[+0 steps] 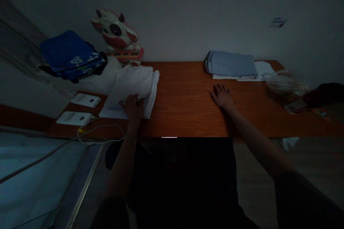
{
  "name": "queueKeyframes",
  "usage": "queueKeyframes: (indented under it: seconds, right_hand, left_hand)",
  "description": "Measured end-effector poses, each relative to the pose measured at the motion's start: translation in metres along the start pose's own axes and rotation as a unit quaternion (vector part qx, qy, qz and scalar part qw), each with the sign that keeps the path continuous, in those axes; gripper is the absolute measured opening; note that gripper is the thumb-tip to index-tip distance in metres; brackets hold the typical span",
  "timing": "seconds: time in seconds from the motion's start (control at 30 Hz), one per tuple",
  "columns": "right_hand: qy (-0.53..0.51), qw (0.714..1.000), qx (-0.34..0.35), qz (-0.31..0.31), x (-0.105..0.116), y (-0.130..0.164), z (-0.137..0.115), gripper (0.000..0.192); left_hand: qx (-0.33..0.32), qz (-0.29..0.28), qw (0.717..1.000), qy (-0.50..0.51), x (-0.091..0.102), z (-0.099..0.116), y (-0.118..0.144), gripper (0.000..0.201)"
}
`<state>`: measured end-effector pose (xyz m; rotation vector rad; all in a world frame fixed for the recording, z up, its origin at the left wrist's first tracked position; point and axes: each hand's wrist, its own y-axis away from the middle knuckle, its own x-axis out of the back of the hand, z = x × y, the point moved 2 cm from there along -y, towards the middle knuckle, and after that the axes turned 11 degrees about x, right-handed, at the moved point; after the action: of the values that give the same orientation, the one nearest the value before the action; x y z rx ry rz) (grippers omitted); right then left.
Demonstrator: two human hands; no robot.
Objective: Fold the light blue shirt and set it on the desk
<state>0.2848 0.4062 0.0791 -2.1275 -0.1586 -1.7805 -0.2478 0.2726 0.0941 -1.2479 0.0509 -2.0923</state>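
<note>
A stack of folded white cloths (134,79) lies at the left part of the wooden table. My left hand (133,108) is at the near edge of the top folded cloth, fingers bent over it and thumb out to the left. The fingertips are dim and partly lost against the fabric. On the bare wood right of the middle, my right hand (221,96) rests palm down, fingers spread, holding nothing. Beyond it, near the wall, a folded light-blue cloth (232,64) lies on some white sheets (263,69).
Two white box-shaped devices (85,100) with a cable (100,126) sit at the left end. Behind them are a blue bag (72,55) and a cow-shaped toy keyboard (118,35). A clear plastic bag (286,86) and a dark object (326,94) stand at the right.
</note>
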Motion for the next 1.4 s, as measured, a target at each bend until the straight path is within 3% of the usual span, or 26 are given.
queueKeyframes:
  seconds: [0.2, 0.6, 0.9, 1.4]
  right_hand:
    - [0.013, 1.000, 0.008, -0.002, -0.002, 0.000, 0.002, 0.088]
    - [0.006, 1.000, 0.007, -0.009, 0.001, 0.001, 0.001, 0.090]
    - [-0.002, 1.000, 0.007, 0.006, 0.000, 0.001, 0.002, 0.089]
    - [0.001, 1.000, 0.010, 0.028, 0.001, 0.004, -0.001, 0.084]
  left_hand:
    - [-0.030, 0.009, 0.999, -0.014, -0.002, 0.001, 0.006, 0.044]
    - [-0.055, -0.029, 0.998, 0.004, -0.001, 0.006, 0.010, 0.046]
    - [-0.087, -0.007, 0.996, -0.015, -0.002, 0.004, 0.012, 0.046]
    - [-0.082, -0.030, 0.996, 0.008, 0.001, 0.001, 0.014, 0.048]
